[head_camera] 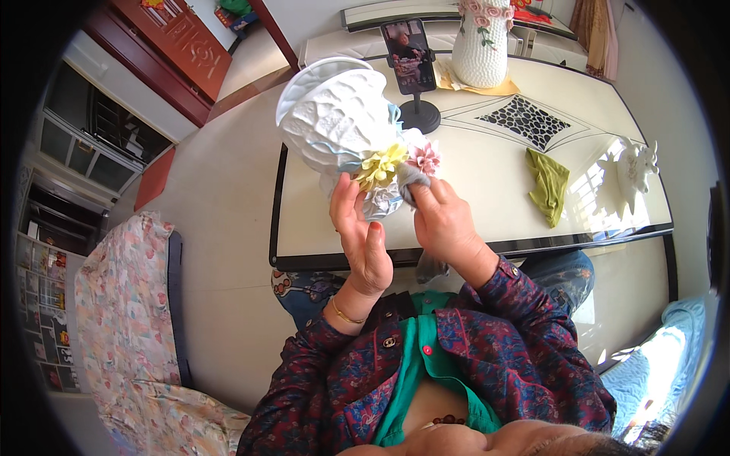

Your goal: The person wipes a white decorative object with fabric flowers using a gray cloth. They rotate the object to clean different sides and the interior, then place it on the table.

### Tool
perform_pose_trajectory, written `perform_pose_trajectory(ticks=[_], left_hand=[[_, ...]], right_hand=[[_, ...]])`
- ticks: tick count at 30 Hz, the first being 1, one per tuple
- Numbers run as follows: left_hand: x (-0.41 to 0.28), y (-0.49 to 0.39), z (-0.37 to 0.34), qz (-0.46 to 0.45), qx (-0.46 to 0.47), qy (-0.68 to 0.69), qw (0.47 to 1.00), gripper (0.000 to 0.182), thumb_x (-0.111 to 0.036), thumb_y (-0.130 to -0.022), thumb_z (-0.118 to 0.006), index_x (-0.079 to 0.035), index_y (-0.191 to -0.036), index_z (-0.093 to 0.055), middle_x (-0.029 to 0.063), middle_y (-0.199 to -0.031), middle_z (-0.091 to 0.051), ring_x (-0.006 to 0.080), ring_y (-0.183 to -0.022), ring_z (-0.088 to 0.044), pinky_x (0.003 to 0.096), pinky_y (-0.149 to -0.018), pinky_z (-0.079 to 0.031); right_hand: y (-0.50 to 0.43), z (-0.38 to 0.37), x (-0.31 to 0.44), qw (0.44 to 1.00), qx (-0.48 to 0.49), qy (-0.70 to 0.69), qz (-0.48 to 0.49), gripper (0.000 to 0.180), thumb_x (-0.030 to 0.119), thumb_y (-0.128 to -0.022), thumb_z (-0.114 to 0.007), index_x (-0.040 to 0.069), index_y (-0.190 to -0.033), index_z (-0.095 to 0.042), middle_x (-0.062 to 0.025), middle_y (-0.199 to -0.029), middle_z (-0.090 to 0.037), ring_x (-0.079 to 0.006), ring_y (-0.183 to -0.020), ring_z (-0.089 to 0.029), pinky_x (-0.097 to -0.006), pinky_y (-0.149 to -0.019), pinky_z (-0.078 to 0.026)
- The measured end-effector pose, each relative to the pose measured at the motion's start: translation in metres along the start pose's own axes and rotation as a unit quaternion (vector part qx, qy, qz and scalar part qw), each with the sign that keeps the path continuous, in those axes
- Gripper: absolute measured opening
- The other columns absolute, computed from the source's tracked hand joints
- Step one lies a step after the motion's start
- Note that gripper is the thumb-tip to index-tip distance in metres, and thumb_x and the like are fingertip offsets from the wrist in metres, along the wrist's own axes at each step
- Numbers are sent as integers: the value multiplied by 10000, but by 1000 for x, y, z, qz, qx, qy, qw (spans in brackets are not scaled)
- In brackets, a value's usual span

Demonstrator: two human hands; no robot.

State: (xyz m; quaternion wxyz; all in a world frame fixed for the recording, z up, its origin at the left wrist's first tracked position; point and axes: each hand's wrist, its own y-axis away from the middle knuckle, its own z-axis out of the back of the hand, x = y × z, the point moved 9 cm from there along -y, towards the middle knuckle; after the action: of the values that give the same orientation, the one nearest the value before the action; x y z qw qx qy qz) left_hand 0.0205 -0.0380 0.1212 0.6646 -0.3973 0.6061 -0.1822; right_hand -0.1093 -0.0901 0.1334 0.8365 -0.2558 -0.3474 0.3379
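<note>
A white sculpted vase (pixel 342 114) with a flared rim and blue trim leans over the left part of the table. Near its lower part are a yellow flower (pixel 383 165), a pink flower (pixel 424 158) and a white flower (pixel 383 200). My left hand (pixel 360 233) is raised beside the yellow flower, fingers extended; whether its fingertips touch the vase cannot be told. In my right hand (pixel 447 219) is a grey cloth (pixel 412 181), pinched between the fingers close to the pink and yellow flowers.
Behind the flowers, a phone (pixel 409 57) stands on a round-based holder (pixel 420 117). A tall white vase with pink roses (pixel 482 57) is at the table's far side. To the right lie a green cloth (pixel 547 185) and a white animal figurine (pixel 633 168). The table's dark edge (pixel 319 262) is nearest me.
</note>
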Motion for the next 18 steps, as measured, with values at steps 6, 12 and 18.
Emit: perform_pose_trajectory(ticks=[6, 12, 18], left_hand=[[2, 0, 1, 6, -4, 5, 1000, 610, -266, -1030, -460, 42, -1513, -250, 201, -1596, -174, 315, -1470, -238, 464, -1201, -212], [2, 0, 1, 7, -5, -3, 1000, 608, -262, -1029, -459, 40, -1515, -253, 207, -1588, -188, 308, -1457, -254, 436, -1204, -208], [1, 0, 3, 3, -5, -2, 1000, 600, -248, -1025, -452, 44, -1511, -258, 212, -1578, -205, 302, -1453, -257, 431, -1199, -218]], right_hand=[[4, 0, 8, 999, 39, -2, 30, 468, -34, -720, -588, 43, -1181, -615, -115, -1014, -597, -335, -868, -604, -411, -699, -552], [0, 0, 11, 999, 11, -20, 33, 449, -36, -730, -584, 33, -1173, -608, -124, -1014, -599, -345, -866, -607, -418, -701, -551], [5, -7, 15, 998, 40, -20, 44, 445, -38, -735, -586, 48, -1171, -615, -126, -1012, -596, -346, -870, -614, -427, -701, -551]])
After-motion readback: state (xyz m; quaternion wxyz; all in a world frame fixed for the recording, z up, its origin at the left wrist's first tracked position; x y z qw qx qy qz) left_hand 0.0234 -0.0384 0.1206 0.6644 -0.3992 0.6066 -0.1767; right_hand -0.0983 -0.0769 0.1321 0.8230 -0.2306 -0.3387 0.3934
